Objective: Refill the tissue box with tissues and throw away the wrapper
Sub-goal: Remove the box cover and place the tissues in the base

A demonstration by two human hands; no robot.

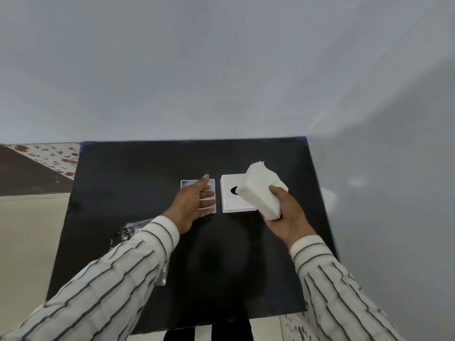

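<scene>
Starting at the left edge of the black table (123, 173), the crinkled clear wrapper (128, 231) lies half hidden under the person's striped left sleeve (103, 274), empty by the look of it and pushed aside, presumably so it stays out of the way until it can be binned; no bin shows from where I stand. Next along, the left hand (194, 203) reaches over a flat white panel (185, 183) lying on the table, fingers loosely spread and extended, thumb up, not gripping anything that I can see. That panel looks like the removable base of the tissue box, set down beside it so the box can be filled from underneath, though I am judging that from its shape and size alone. Just right of it, apart by a narrow gap, sits the white tissue box (227, 193), its face with the dark oval slot turned up. Over its right half the right hand (286, 212) holds the thick stack of tissues (261, 190), fingers and thumb closed around its lower end, the stack tilted up and away so it stays together. With the slot upward, I would guess the box must be turned over before the stack can go in.
</scene>
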